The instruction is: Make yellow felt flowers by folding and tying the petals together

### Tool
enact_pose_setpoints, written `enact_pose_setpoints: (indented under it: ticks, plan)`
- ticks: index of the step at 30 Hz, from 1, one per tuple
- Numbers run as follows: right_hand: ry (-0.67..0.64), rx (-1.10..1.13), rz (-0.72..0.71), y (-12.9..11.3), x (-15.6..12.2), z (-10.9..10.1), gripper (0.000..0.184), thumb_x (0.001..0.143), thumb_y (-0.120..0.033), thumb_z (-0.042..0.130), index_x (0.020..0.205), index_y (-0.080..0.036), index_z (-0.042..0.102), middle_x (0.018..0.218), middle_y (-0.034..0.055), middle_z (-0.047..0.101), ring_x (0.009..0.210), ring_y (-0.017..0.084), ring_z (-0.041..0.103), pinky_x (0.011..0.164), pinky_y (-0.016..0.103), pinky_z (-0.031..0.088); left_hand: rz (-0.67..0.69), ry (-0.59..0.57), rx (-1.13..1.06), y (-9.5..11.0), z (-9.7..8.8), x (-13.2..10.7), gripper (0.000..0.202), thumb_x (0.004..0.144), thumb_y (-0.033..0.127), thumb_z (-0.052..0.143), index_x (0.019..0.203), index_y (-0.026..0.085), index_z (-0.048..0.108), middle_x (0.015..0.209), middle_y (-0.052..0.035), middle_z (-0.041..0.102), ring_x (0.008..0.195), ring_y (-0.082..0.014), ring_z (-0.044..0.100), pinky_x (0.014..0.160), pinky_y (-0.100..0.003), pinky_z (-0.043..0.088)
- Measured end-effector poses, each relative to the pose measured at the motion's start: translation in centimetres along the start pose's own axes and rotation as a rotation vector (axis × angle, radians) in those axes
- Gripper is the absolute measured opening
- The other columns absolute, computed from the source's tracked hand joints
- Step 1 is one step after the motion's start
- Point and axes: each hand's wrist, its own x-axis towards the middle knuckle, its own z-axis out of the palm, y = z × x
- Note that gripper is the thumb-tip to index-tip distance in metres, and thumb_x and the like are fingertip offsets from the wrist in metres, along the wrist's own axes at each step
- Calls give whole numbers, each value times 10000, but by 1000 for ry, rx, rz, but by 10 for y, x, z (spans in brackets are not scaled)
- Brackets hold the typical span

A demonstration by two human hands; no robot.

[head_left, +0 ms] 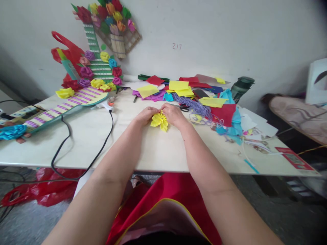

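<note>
A yellow paper flower [159, 121] with several pointed petals faces me near the middle of the table. My left hand [147, 115] pinches its upper left edge, and my right hand [172, 113] is closed on its upper right side. The fingertips of both hands nearly meet at the top of the flower and hide that part of it. Just beyond my right hand lie black-handled scissors [184, 108], partly under a tangle of purple yarn [195, 106].
Coloured paper sheets [181, 85] are heaped along the wall. At left stands a flower-trimmed striped decoration [84, 95], with a white glue gun [104, 105] and its black cord [103, 144] beside it. A dark green bottle [241, 89] leans at back right. Paper scraps [255, 124] lie at right.
</note>
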Motion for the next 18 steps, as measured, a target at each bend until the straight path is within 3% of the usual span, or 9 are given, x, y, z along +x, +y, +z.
enact_pose_setpoints:
  ticks: [6, 14, 18]
  plan:
    - [33, 21, -5, 0, 0, 0, 289, 903, -133, 444, 1013, -158, 710, 1257, 85, 665, 994, 210, 641, 784, 308, 478, -23, 7, -13, 0, 0, 0, 129, 692, 211, 695, 649, 94, 660, 617, -58, 659, 570, -154, 616, 634, -282, 488]
    - [-61, -136, -18, -2, 0, -2, 333, 905, -115, 401, 1029, -156, 707, 1175, 103, 684, 922, 207, 640, 735, 310, 453, -60, 24, 13, 4, 5, -4, 163, 724, 211, 708, 620, 109, 634, 551, -28, 618, 545, -138, 595, 623, -274, 467]
    - [-47, -107, -2, -2, 1, -1, 312, 897, -127, 430, 1019, -170, 714, 1183, 90, 688, 893, 200, 639, 718, 305, 442, -57, 31, 15, 5, 6, -5, 185, 722, 219, 715, 601, 108, 629, 558, -28, 625, 534, -128, 582, 611, -267, 462]
